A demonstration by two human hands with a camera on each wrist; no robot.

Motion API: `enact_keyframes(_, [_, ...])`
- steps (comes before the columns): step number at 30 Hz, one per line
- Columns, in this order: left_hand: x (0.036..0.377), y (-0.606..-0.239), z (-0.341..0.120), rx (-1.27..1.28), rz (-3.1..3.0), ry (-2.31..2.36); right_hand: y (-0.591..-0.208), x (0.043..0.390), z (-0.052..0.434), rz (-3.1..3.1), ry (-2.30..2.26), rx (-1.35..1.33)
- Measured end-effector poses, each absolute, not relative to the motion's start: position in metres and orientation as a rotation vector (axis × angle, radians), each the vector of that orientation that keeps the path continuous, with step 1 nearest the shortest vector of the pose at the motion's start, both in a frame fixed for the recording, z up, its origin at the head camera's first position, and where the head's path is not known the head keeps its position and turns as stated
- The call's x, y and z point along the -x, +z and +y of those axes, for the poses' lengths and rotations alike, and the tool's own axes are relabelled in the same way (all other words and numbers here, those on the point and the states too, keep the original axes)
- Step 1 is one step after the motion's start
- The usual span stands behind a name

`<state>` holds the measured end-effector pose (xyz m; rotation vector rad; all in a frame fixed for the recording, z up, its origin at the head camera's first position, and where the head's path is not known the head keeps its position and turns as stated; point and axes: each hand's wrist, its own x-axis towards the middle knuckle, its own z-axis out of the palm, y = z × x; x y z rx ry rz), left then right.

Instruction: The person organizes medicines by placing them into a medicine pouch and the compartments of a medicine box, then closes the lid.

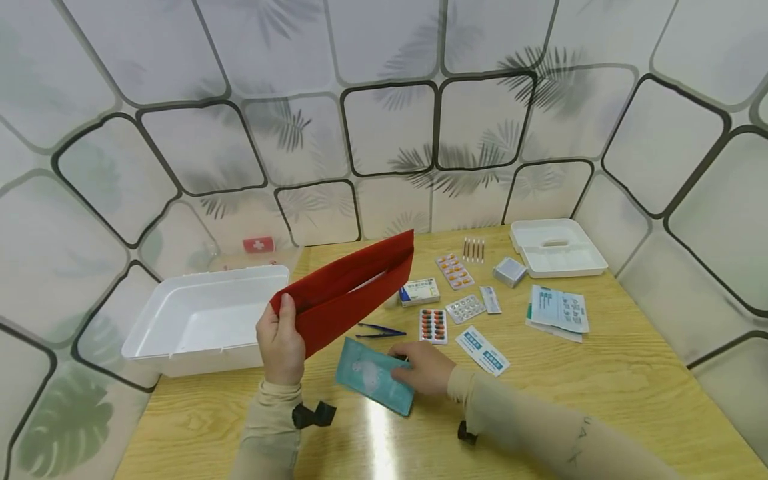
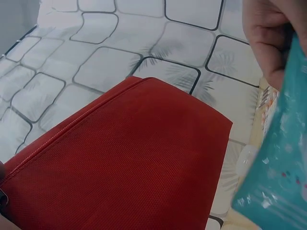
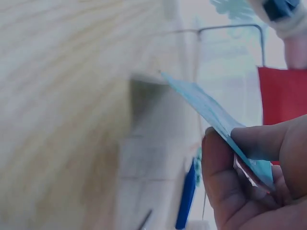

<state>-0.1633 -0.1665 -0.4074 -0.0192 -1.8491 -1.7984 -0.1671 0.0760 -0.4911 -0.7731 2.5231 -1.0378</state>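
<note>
- We are watching two hands apart: left hand (image 1: 282, 350) gripping, right hand (image 1: 425, 370) pinching.
- A white bin (image 1: 210, 327) is standing at left.
- The left is holding up the red pouch (image 1: 351, 312), contents hidden.
- The right is holding the teal packet (image 1: 378, 379), not yet inside it.
- Blister packs (image 1: 433, 327) and swabs (image 1: 473, 251) are lying loose.

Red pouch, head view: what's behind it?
Behind it, parts of the wooden table, white bin and medicine box show; whatever the red pouch covers can't be seen.
</note>
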Motion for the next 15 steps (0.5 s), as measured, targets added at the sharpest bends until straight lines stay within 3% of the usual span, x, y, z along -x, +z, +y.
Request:
enact_keyframes(7, [0.157, -0.404, -0.166, 0.011, -1.855, -1.788, -0.474, 0.180, 0.114, 2.530, -1.217, 0.593])
enact_keyframes(15, [0.154, -0.403, -0.164, 0.094, -1.787, -1.615, -0.447, 0.205, 0.174, 2.457, -1.618, 0.139])
